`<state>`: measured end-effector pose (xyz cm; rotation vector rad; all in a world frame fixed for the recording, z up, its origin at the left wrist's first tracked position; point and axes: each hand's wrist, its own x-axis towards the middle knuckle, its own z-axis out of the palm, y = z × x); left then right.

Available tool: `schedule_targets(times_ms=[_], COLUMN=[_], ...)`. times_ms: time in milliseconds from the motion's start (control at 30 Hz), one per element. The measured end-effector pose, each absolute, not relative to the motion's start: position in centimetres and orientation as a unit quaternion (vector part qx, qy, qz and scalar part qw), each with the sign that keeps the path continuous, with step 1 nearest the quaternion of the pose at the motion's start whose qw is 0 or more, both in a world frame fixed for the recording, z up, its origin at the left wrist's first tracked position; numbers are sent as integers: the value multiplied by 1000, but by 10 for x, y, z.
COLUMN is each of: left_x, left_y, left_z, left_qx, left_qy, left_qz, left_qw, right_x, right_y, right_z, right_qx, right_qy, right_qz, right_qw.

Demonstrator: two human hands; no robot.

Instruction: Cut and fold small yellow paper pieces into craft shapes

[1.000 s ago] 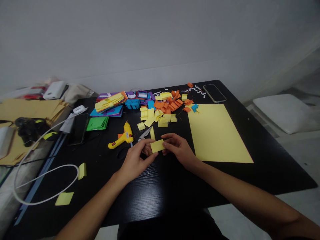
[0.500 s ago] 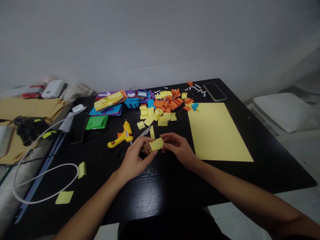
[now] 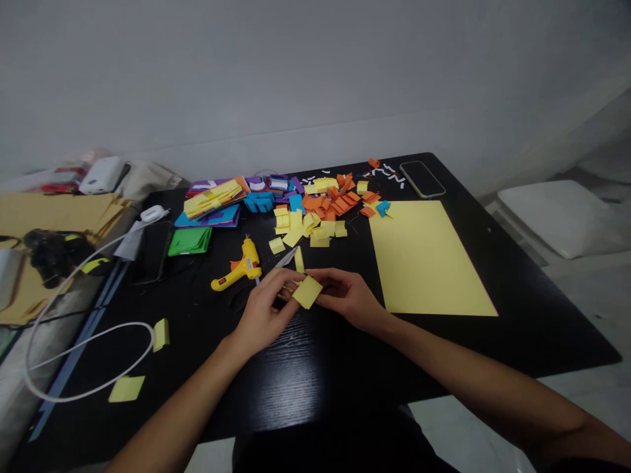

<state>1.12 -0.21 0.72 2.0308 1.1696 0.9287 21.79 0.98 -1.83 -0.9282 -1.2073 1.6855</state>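
A small folded piece of yellow paper (image 3: 307, 293) is held between my two hands above the black table. My left hand (image 3: 266, 305) pinches its left side, fingers curled behind it. On the other side, my right hand (image 3: 348, 299) grips the paper's right edge between thumb and fingers. Just beyond my left fingers lie scissors (image 3: 286, 257), their handles mostly hidden, beside a narrow yellow strip (image 3: 299, 260). A yellow glue gun (image 3: 241, 268) rests to the left of them. Folded yellow paper pieces (image 3: 294, 235) are heaped farther back.
A large yellow sheet (image 3: 434, 263) covers the table's right part, with a phone (image 3: 422, 179) behind it. Orange pieces (image 3: 340, 200) and a green paper stack (image 3: 190, 241) lie at the back. A white cable (image 3: 93, 394) loops at left near two yellow pieces.
The yellow paper piece has turned in my hands and now shows a squarer, tilted face. My right fingers have shifted slightly left along it.
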Motion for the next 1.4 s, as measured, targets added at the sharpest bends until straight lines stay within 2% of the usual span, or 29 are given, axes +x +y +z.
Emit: schedule_targets(times_ms=[300,600,833,1233,1400], left_x=[11,11,13,12,14], left_y=[-1,-3,-3,-5,-6], left_z=[4,5,-1,5,2], left_qx=[770,745,711,723,693], left_qy=[401,436,459,465,479], left_qz=[369,398,403,378,403], left_qw=[332,309,349,343,357], right_x=[216,219,219,219,219], right_y=[6,6,7,8,10], right_z=[-16,-8,-9,-11,-13], right_qx=[-350,-364,-368,-388,-407], right_qy=[-525,-518,-516,-500,-494], right_qz=[647,649,647,646,632], right_qw=[427,422,423,427,437])
